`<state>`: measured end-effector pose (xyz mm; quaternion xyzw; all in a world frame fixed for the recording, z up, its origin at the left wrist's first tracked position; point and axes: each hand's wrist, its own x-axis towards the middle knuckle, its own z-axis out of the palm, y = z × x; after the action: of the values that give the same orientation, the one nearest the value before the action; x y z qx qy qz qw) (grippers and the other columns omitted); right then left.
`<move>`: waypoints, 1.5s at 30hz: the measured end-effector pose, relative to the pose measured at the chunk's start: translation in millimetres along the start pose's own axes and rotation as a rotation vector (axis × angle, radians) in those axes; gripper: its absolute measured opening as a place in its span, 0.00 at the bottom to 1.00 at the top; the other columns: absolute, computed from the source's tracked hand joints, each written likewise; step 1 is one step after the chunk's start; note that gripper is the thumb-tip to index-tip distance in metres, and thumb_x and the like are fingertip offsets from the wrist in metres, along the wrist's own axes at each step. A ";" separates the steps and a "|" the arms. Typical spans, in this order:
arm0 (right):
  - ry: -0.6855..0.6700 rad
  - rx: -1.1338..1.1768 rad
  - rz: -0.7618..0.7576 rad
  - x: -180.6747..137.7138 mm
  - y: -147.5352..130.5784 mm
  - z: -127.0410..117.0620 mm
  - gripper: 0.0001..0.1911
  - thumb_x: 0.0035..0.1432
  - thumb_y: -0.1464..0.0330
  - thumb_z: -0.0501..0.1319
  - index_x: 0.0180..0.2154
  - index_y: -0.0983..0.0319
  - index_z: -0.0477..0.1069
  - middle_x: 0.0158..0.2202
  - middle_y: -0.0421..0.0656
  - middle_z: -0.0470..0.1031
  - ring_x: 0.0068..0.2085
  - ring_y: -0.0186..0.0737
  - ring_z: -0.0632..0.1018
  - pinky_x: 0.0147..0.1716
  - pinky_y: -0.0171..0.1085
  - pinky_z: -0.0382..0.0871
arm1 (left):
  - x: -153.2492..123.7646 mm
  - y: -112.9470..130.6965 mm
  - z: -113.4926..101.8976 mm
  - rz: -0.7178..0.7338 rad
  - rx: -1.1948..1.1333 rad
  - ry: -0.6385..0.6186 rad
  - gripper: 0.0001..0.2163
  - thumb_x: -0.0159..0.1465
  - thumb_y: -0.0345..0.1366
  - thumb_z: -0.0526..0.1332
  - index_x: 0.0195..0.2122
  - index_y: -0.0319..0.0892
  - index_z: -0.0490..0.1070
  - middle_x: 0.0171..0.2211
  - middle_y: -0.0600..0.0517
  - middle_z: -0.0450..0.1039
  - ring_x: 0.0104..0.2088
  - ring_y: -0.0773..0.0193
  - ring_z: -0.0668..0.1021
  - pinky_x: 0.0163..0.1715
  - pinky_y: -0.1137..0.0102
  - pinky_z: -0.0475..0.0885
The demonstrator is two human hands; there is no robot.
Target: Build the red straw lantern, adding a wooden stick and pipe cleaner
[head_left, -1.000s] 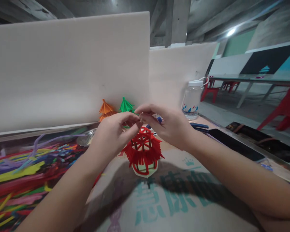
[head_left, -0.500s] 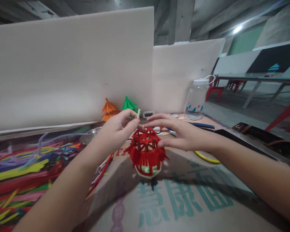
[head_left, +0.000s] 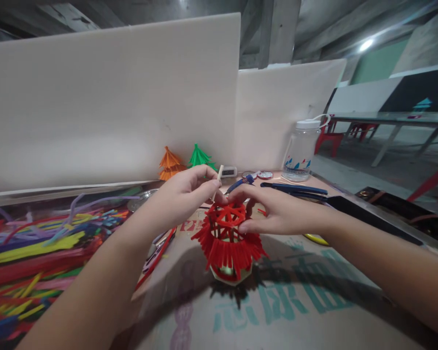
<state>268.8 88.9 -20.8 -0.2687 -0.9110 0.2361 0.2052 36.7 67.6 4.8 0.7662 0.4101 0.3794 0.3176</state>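
A small red pavilion-like model point(head_left: 233, 253), made of fuzzy pipe cleaners with a fringed skirt and a pale base, is tilted in front of me over the cardboard. My right hand point(head_left: 273, 209) curls round the upper right of its open red frame, fingers behind and thumb in front. My left hand point(head_left: 195, 187) is closed at the top left of the model, pinching a short pale stick point(head_left: 219, 179) that points up between thumb and finger. The stick's lower end is partly hidden by the fingertips.
Bundles of coloured pipe cleaners point(head_left: 32, 248) lie on the left. Orange point(head_left: 170, 165) and green point(head_left: 200, 156) fringed roofs stand by the white partition point(head_left: 113, 107). A water bottle point(head_left: 298, 150), blue-handled tools point(head_left: 295, 188) and a small digital device point(head_left: 228, 171) are behind the printed cardboard point(head_left: 270, 325).
The red model has come nearer and tipped its top toward me. My right hand has closed onto its frame. My left hand still pinches the stick, and the view has shifted slightly.
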 end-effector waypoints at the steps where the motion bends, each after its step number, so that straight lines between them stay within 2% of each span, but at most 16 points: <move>1: -0.009 0.013 -0.016 -0.1 2.2 -1.4 0.28 0.61 0.55 0.68 0.58 0.57 0.67 0.52 0.45 0.78 0.45 0.41 0.79 0.40 0.37 0.74 | -1.0 1.2 -0.4 0.006 0.009 0.000 0.08 0.68 0.41 0.57 0.35 0.43 0.69 0.33 0.53 0.81 0.36 0.63 0.82 0.38 0.69 0.76; 3: 0.018 0.072 -0.038 1.5 11.2 -6.7 0.30 0.59 0.53 0.69 0.58 0.57 0.65 0.52 0.46 0.78 0.47 0.42 0.79 0.43 0.39 0.74 | -2.3 3.3 -1.9 0.018 0.031 0.020 0.09 0.68 0.41 0.58 0.35 0.43 0.71 0.34 0.53 0.81 0.36 0.63 0.81 0.38 0.69 0.74; 5: 0.132 0.120 -0.001 4.7 27.2 -16.7 0.27 0.60 0.53 0.67 0.55 0.59 0.66 0.49 0.47 0.78 0.46 0.43 0.79 0.43 0.39 0.73 | -2.4 4.6 -4.4 0.035 0.077 0.074 0.10 0.67 0.43 0.60 0.35 0.42 0.73 0.35 0.53 0.80 0.37 0.63 0.80 0.38 0.70 0.73; 7: 0.300 0.041 0.145 7.8 49.5 -29.2 0.18 0.65 0.53 0.61 0.46 0.60 0.69 0.41 0.46 0.79 0.40 0.42 0.79 0.38 0.38 0.71 | -1.5 4.6 -7.5 0.042 0.130 0.155 0.10 0.66 0.44 0.62 0.35 0.42 0.75 0.34 0.53 0.79 0.36 0.65 0.79 0.37 0.72 0.71; 9: 0.378 -0.211 0.343 9.7 74.7 -38.8 0.17 0.67 0.54 0.58 0.37 0.61 0.72 0.33 0.45 0.78 0.36 0.43 0.78 0.34 0.38 0.68 | -0.1 3.1 -10.4 0.033 0.156 0.224 0.10 0.65 0.44 0.63 0.35 0.42 0.75 0.33 0.54 0.78 0.34 0.66 0.77 0.34 0.73 0.70; 12: 0.301 -0.345 0.470 10.9 107.2 -37.8 0.15 0.67 0.58 0.59 0.36 0.63 0.76 0.34 0.47 0.81 0.36 0.45 0.79 0.34 0.39 0.68 | 2.0 0.3 -12.6 0.026 0.110 0.255 0.10 0.65 0.44 0.64 0.33 0.42 0.74 0.30 0.55 0.77 0.31 0.67 0.76 0.32 0.73 0.69; 15: 0.278 -0.364 0.488 15.2 128.7 -22.8 0.14 0.68 0.62 0.59 0.48 0.62 0.76 0.47 0.49 0.82 0.45 0.46 0.81 0.43 0.38 0.71 | 2.9 -0.3 -13.1 0.058 0.031 0.238 0.09 0.64 0.42 0.64 0.33 0.42 0.73 0.28 0.56 0.76 0.29 0.68 0.76 0.31 0.74 0.70; 18: 0.254 -0.392 0.544 25.2 145.2 -9.7 0.18 0.67 0.66 0.62 0.56 0.64 0.72 0.54 0.53 0.78 0.52 0.49 0.78 0.52 0.43 0.71 | 2.2 1.9 -13.9 0.088 -0.016 0.247 0.08 0.64 0.41 0.64 0.33 0.42 0.73 0.28 0.55 0.77 0.30 0.67 0.77 0.30 0.74 0.70; 21: 0.182 -0.370 0.613 38.7 161.0 -3.1 0.20 0.67 0.62 0.64 0.56 0.63 0.71 0.55 0.50 0.75 0.51 0.48 0.78 0.51 0.50 0.75 | 1.2 4.5 -14.4 0.116 -0.057 0.257 0.09 0.65 0.41 0.65 0.32 0.42 0.74 0.28 0.54 0.78 0.30 0.67 0.78 0.31 0.74 0.71; 25: 0.174 -0.317 0.675 55.9 174.3 5.7 0.19 0.68 0.61 0.63 0.56 0.62 0.71 0.55 0.48 0.74 0.51 0.47 0.78 0.49 0.50 0.77 | 0.3 6.0 -14.0 0.103 -0.112 0.230 0.09 0.65 0.42 0.66 0.32 0.42 0.76 0.28 0.54 0.79 0.31 0.67 0.79 0.32 0.74 0.72; 30: 0.310 -0.204 0.602 60.2 165.7 10.2 0.17 0.68 0.61 0.63 0.55 0.62 0.72 0.55 0.48 0.75 0.51 0.46 0.79 0.50 0.49 0.76 | 0.3 2.0 -15.9 0.103 -0.174 0.194 0.12 0.66 0.46 0.66 0.32 0.42 0.78 0.29 0.54 0.79 0.31 0.67 0.79 0.34 0.74 0.72; 33: 0.368 -0.090 0.513 49.6 146.9 3.7 0.11 0.67 0.64 0.63 0.46 0.63 0.77 0.45 0.49 0.81 0.48 0.48 0.81 0.51 0.47 0.77 | 4.2 -4.3 -15.6 0.101 -0.271 0.183 0.13 0.66 0.47 0.66 0.32 0.42 0.79 0.30 0.54 0.79 0.31 0.69 0.77 0.35 0.74 0.71; 35: 0.377 -0.002 0.452 38.9 130.2 -1.7 0.12 0.67 0.63 0.60 0.42 0.63 0.78 0.41 0.49 0.83 0.44 0.48 0.84 0.50 0.46 0.78 | 8.2 -8.8 -13.9 0.092 -0.354 0.159 0.13 0.66 0.46 0.67 0.31 0.42 0.78 0.30 0.54 0.78 0.30 0.70 0.76 0.35 0.74 0.71; 38: 0.408 0.119 0.346 20.0 101.7 -7.5 0.17 0.68 0.57 0.57 0.46 0.61 0.78 0.48 0.49 0.83 0.45 0.47 0.84 0.51 0.47 0.78 | 12.6 -13.0 -11.0 0.070 -0.454 0.122 0.11 0.65 0.44 0.68 0.31 0.41 0.79 0.29 0.54 0.77 0.29 0.70 0.75 0.34 0.74 0.71; 40: 0.482 0.263 0.238 5.8 81.7 -8.4 0.19 0.65 0.54 0.61 0.48 0.61 0.77 0.52 0.51 0.81 0.48 0.49 0.84 0.52 0.48 0.78 | 13.5 -13.6 -9.6 0.049 -0.507 0.113 0.10 0.64 0.42 0.69 0.33 0.41 0.80 0.28 0.54 0.77 0.29 0.70 0.76 0.32 0.75 0.71; 45: 0.622 0.311 0.122 -29.7 40.8 -2.3 0.16 0.62 0.54 0.66 0.45 0.57 0.80 0.48 0.47 0.83 0.48 0.49 0.83 0.52 0.46 0.77 | 14.1 -11.9 -6.3 -0.017 -0.652 0.118 0.10 0.58 0.40 0.74 0.34 0.40 0.80 0.28 0.55 0.77 0.28 0.72 0.77 0.31 0.77 0.72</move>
<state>308.9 102.7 -48.4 -0.3471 -0.7404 0.2909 0.4967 32.0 86.4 3.0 0.5976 0.2910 0.5318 0.5248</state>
